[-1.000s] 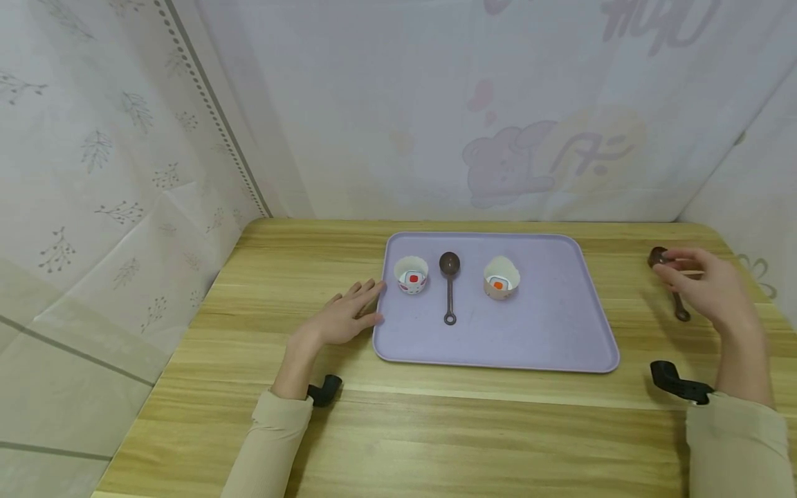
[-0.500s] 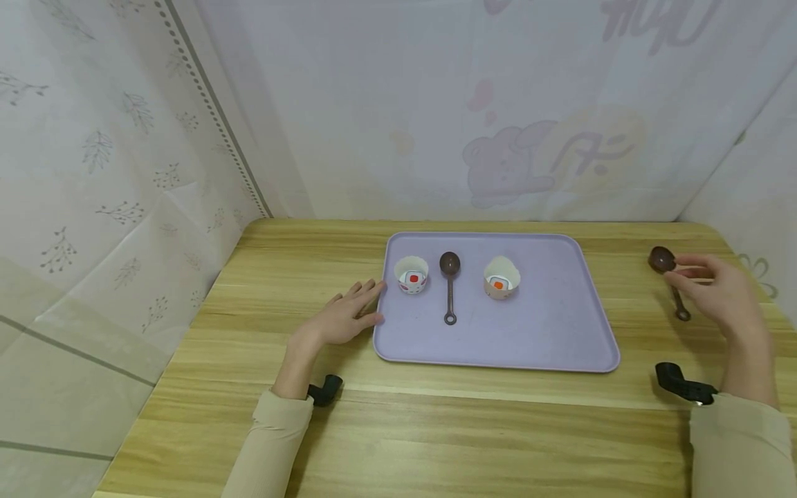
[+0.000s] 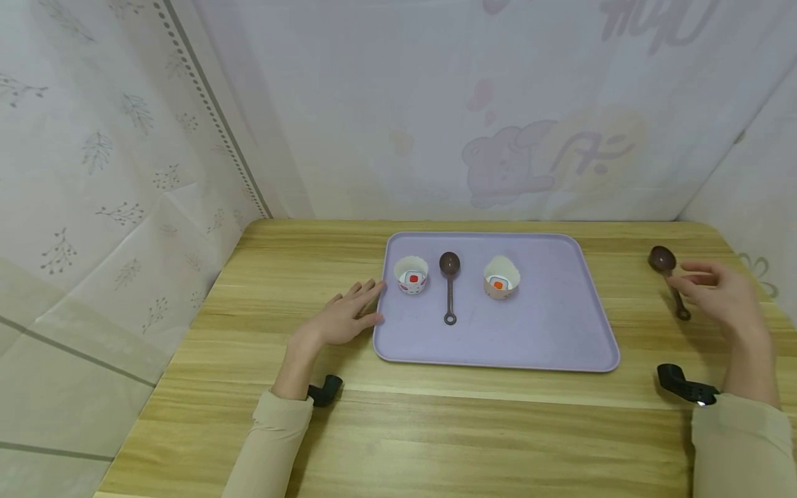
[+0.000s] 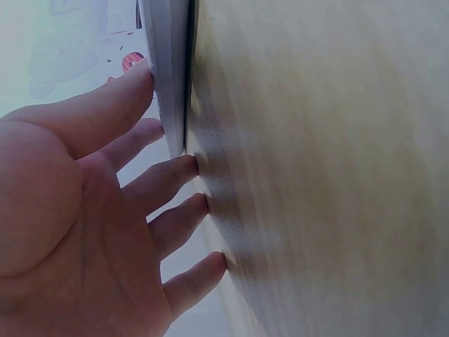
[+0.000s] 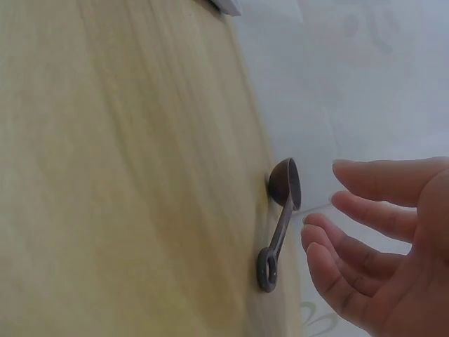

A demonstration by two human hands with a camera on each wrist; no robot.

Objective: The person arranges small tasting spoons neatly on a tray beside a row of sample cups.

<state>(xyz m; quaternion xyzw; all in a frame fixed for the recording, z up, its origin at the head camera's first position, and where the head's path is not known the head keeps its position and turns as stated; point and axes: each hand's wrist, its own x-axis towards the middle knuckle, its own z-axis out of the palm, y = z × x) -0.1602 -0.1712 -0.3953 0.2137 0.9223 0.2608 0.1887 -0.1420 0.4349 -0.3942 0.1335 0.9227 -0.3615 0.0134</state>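
On the right of the table lies a dark brown measuring spoon, its bowl facing up and its handle pointing toward me. My right hand hovers just right of it; the right wrist view shows a gap between the fingers and the spoon. My left hand rests at the left rim of a lilac tray, thumb against the edge and other fingertips on the wood. A second brown measuring spoon lies on the tray between two paper baking cups, one pink-patterned, one tan.
A small block with a red mark sits in the left cup, one with an orange mark in the right. The wooden table ends at hanging cloths behind and on both sides.
My right hand's fingers have come away from the right spoon's bowl and drawn back a little to the right and toward me. That spoon stays on the table. The left hand keeps still.
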